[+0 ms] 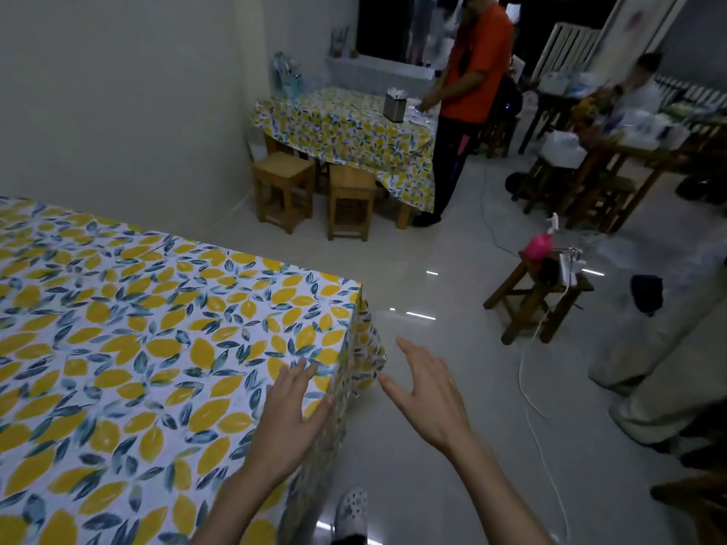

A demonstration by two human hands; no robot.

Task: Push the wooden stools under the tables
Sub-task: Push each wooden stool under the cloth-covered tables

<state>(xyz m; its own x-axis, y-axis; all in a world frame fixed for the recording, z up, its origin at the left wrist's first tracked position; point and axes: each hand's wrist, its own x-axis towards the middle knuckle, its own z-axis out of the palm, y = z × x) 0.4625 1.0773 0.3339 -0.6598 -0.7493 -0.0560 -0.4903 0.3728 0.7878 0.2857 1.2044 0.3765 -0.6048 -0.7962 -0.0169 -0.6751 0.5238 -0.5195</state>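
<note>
A table with a lemon-print cloth (pixel 137 328) fills the left foreground. My left hand (pixel 291 418) hovers open over its near right corner, fingers spread. My right hand (pixel 429 395) is open above the bare floor just right of that corner, holding nothing. Two light wooden stools (pixel 281 186) (pixel 350 198) stand partly out from a second lemon-cloth table (pixel 354 127) at the back wall. A dark wooden stool (pixel 539 293) stands alone on the floor to the right, carrying a pink spray bottle (pixel 537 245) and other small items.
A person in an orange shirt (pixel 472 72) stands at the far table's right side. Another person sits at a cluttered dark table (pixel 637 143) at the right. A white cable (pixel 539 418) runs across the glossy floor. Someone's legs in light trousers (pixel 661 356) are at the right edge.
</note>
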